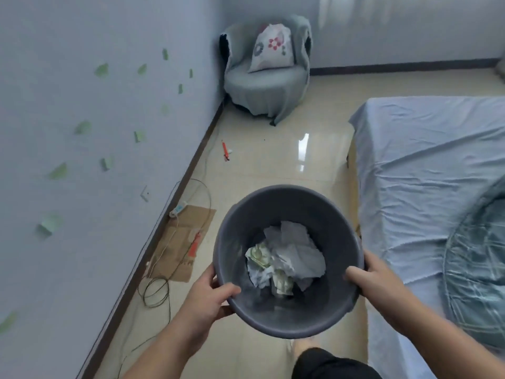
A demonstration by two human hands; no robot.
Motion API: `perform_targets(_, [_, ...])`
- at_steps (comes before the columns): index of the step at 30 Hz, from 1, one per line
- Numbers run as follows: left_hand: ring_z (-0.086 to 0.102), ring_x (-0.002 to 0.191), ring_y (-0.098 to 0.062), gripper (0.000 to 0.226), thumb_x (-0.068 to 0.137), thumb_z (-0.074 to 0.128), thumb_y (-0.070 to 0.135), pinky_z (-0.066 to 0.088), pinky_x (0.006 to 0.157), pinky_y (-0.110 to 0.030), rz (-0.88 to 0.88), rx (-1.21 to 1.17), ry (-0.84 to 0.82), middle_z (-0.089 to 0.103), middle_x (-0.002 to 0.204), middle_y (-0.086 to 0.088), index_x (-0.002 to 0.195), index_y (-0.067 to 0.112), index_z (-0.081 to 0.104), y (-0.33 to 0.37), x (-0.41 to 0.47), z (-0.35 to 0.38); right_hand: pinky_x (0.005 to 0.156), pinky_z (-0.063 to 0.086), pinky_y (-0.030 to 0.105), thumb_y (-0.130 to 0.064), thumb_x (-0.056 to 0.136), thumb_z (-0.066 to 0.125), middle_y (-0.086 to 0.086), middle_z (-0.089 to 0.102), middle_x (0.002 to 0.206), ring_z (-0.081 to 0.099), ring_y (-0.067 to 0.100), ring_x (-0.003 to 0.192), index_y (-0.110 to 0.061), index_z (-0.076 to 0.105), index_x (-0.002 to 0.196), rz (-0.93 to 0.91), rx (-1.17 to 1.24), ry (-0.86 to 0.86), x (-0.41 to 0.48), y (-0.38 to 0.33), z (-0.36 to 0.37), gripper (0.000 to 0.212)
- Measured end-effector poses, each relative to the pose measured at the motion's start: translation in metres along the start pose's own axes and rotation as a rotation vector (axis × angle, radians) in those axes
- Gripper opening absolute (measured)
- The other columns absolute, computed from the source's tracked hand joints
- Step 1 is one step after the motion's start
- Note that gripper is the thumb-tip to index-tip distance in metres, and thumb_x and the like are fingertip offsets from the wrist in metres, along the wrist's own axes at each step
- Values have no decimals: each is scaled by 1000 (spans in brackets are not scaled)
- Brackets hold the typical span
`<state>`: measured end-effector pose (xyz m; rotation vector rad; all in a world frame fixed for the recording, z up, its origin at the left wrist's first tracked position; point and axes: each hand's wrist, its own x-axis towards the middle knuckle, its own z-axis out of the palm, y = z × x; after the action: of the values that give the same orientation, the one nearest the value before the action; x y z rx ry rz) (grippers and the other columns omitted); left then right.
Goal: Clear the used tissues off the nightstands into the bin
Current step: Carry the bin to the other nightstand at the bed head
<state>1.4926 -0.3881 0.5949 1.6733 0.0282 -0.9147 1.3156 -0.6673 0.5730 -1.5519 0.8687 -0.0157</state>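
Lower centre of frame: left hand (207,295) and right hand (377,272) each grip the bin (273,318) rim, thumbs inside. Crumpled tissues (289,255) lie within. Print on the cardboard (185,228) at lower left is illegible.

Pale blue wall (82,77) on the left, green paper scraps stuck on. Glossy beige tile floor (259,165) with bright glare. Covered armchair (266,88) plus floral cushion (273,47) in far corner. Bed (423,160) under blue sheet, right.

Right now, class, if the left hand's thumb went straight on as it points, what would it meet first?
The left hand grips the bin rim, thumb aimed across its mouth. It would probably cross above the tissues and meet the right hand; depth unclear.
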Motion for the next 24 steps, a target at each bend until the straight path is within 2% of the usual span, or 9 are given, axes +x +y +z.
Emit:
perform_targets(4, [80, 91, -24, 54, 69, 76, 9, 66, 71, -39, -10, 83, -78, 82, 97, 2, 113, 39, 72, 62, 96, 17, 66, 53, 35, -26, 69, 61, -10, 69, 74, 64, 17, 71, -41, 69, 86, 54, 77, 59, 71, -21, -16, 23])
perform_targets(6, [80, 91, -24, 55, 71, 76, 7, 66, 71, -39, -17, 91, -98, 82, 97, 2, 118, 33, 68, 93, 134, 24, 66, 57, 33, -29, 69, 62, -10, 73, 79, 68, 15, 74, -45, 69, 89, 55, 53, 52, 110, -50, -28, 26])
perform_targets(8, [80, 93, -23, 52, 77, 76, 4, 66, 71, -38, -14, 92, -116, 82, 98, 3, 121, 30, 66, 121, 172, 27, 65, 58, 34, -27, 72, 62, -5, 74, 82, 70, 17, 76, -40, 70, 92, 49, 34, 54, 151, -83, -42, 26])
perform_targets(14, [80, 92, -20, 55, 72, 78, 13, 66, 73, -36, -9, 69, -141, 81, 99, 6, 122, 31, 65, 198, 291, 27, 58, 55, 17, -25, 73, 62, -10, 75, 87, 71, 6, 75, -47, 69, 97, 19, -8, 76, 264, -163, -61, 32])
perform_targets(18, [80, 91, -19, 54, 72, 78, 11, 67, 72, -37, -30, 93, -189, 81, 97, 7, 118, 36, 67, 239, 395, 28, 65, 58, 28, -27, 77, 63, -9, 75, 86, 71, 12, 76, -46, 68, 98, 85, 16, 120, 349, -177, -55, 28])
perform_targets(20, [80, 89, -17, 52, 75, 77, 9, 67, 70, -37, -51, 105, -223, 80, 94, 8, 118, 36, 67, 262, 450, 24, 64, 55, 29, -23, 78, 63, -9, 74, 81, 69, 10, 71, -46, 69, 92, 131, 52, 137, 390, -187, -48, 28])
perform_targets(24, [80, 88, -19, 53, 77, 76, 6, 67, 70, -39, -96, 137, -303, 81, 94, 6, 121, 34, 67, 320, 549, 37, 69, 57, 35, -28, 66, 62, -5, 77, 85, 70, 10, 73, -44, 71, 94, 199, 109, 242, 463, -235, -55, 34])
